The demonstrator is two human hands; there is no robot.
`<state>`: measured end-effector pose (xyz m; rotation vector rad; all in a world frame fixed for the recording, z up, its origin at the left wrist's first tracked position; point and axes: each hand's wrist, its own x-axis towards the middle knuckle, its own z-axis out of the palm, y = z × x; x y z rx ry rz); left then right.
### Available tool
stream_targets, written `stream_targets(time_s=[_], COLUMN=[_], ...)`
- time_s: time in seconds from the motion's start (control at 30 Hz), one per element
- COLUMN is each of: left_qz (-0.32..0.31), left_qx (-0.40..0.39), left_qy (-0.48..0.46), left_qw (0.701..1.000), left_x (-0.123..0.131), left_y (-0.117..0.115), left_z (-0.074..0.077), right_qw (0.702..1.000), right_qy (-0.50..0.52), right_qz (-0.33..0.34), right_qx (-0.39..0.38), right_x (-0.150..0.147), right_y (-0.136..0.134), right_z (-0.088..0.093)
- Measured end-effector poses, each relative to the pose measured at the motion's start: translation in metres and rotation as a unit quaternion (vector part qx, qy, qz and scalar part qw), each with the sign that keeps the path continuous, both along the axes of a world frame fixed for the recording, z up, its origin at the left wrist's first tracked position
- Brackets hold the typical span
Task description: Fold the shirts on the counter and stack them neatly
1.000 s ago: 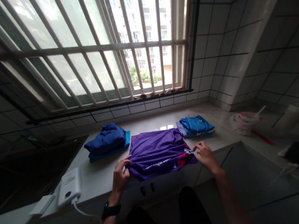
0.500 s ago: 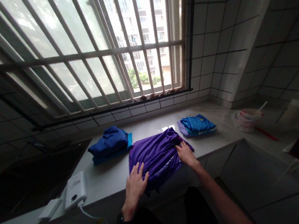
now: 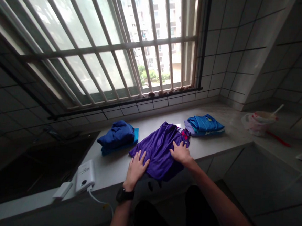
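A purple sports jersey [image 3: 158,151] lies rumpled on the white counter [image 3: 110,172], its lower part hanging over the front edge. Pink and white markings show near its far right end. My left hand [image 3: 137,167], with a dark watch on the wrist, rests on the jersey's left part, fingers spread. On its right part lies my right hand [image 3: 181,153], fingers apart and pressed to the cloth. To the left is a folded dark blue garment [image 3: 118,135] on a lighter blue one. Folded bright blue clothes [image 3: 205,124] sit to the right, close to the jersey.
A white power device [image 3: 85,177] with a cable and a small white box [image 3: 63,190] stand at the front left. A dark sink area [image 3: 42,153] is beyond them. At the far right are a bagged cup [image 3: 259,124] and a red strip [image 3: 278,138]. A barred window [image 3: 156,42] is behind.
The jersey has bunched up and shifted; its lettering no longer shows and pink markings are exposed. Both hands have moved with it. The view has turned slightly left.
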<state>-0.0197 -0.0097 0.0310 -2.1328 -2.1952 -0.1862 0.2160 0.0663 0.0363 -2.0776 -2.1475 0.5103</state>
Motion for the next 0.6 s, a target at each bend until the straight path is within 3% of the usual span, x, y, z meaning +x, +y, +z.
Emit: stream_targets(time_s=[0.1,0.2,0.33,0.4,0.5,0.6], left_qz=[0.033,0.047,-0.001,-0.040,-0.113,-0.160], left_qx=[0.003,0.017,0.005,0.027,0.074,0.090], left_qy=[0.023,0.051,0.019,-0.023,-0.065,-0.059], left_qw=[0.999,0.997,1.000,0.999,0.989,0.981], left_x=[0.005,0.018,0.030,0.029,0.018,0.005], left_y=[-0.024,-0.049,-0.054,-0.049,-0.052,-0.065], left_z=[-0.013,-0.008,0.008,0.009,-0.012,-0.047], right_qw=[0.998,0.992,0.975,0.968,0.957,0.935], right_qy=[0.009,0.023,0.041,0.058,0.102,0.151], right_qz=[0.058,0.109,0.210,0.227,0.193,0.227], right_qx=[0.028,0.058,0.068,0.093,0.189,0.228], right_x=[0.004,0.016,0.034,0.040,0.042,0.040], right_y=[-0.007,0.010,0.053,0.065,0.049,-0.006], right_z=[-0.028,-0.036,-0.014,0.002,0.012,-0.009])
